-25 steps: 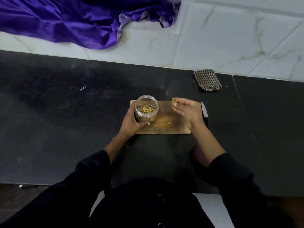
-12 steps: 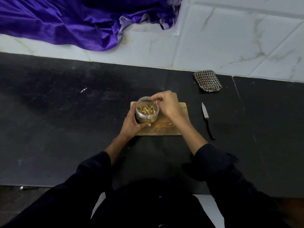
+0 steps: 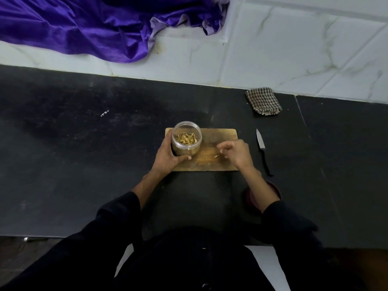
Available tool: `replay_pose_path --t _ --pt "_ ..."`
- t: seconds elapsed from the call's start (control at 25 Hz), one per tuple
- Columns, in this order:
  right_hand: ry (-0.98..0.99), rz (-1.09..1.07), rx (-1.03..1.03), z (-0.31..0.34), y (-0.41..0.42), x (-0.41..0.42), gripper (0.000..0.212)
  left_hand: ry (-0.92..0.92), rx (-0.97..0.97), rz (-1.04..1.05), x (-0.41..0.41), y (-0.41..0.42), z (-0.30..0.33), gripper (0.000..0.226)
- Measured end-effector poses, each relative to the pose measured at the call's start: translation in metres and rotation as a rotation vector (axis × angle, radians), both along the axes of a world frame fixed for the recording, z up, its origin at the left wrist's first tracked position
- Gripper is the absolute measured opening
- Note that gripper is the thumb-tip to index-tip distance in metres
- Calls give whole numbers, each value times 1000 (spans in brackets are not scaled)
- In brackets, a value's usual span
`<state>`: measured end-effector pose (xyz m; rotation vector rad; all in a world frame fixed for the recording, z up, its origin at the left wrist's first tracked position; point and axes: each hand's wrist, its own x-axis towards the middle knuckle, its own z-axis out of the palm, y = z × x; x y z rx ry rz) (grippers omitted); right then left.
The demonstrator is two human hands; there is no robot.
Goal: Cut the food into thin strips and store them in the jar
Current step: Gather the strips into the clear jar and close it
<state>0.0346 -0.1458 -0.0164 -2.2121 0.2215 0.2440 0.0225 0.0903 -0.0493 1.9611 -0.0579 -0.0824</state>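
A clear plastic jar (image 3: pixel 186 143) stands upright on the left end of a wooden cutting board (image 3: pixel 218 135), with yellowish thin strips (image 3: pixel 186 138) inside it. My left hand (image 3: pixel 169 157) grips the jar from its left and near side, thumb curled along the front. My right hand (image 3: pixel 235 153) hovers low over the board's right half, fingers loosely curled toward a small loose strip (image 3: pixel 215 156) on the wood. I cannot tell whether the fingertips touch that strip.
A small knife (image 3: pixel 261 141) with a black handle lies on the black counter just right of the board. A checked cloth (image 3: pixel 263 101) sits at the back right. A dark red lid (image 3: pixel 251 196) shows under my right forearm. Purple fabric (image 3: pixel 94 24) drapes at the back left.
My right hand carried strips to the jar mouth, dropped them in, then came back down to the board's right half. My left hand kept hold of the jar.
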Motion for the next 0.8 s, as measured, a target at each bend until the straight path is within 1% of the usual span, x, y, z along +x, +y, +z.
replay_pose_path --t 0.12,0.24,0.32,0.48,0.6,0.72,0.8 --pt "41 184 -229 -10 -1 -8 15 0 5 -2 0 0 1 98" --pt "-39 254 -365 -15 4 -11 5 0 12 1 0 1 0 97" --pt "-67 254 -359 -13 9 -10 5 -1 13 3 0 0 0 96" --pt "-42 188 -326 -9 23 -3 4 0 15 -1 0 1 0 97" --pt "-50 147 -309 -12 22 -3 10 -1 13 -1 0 0 1 96" --pt "-28 176 -304 -17 10 -9 11 7 3 3 0 1 0 97" --pt "-19 203 -338 -19 6 -14 13 13 2 3 0 0 -1 98"
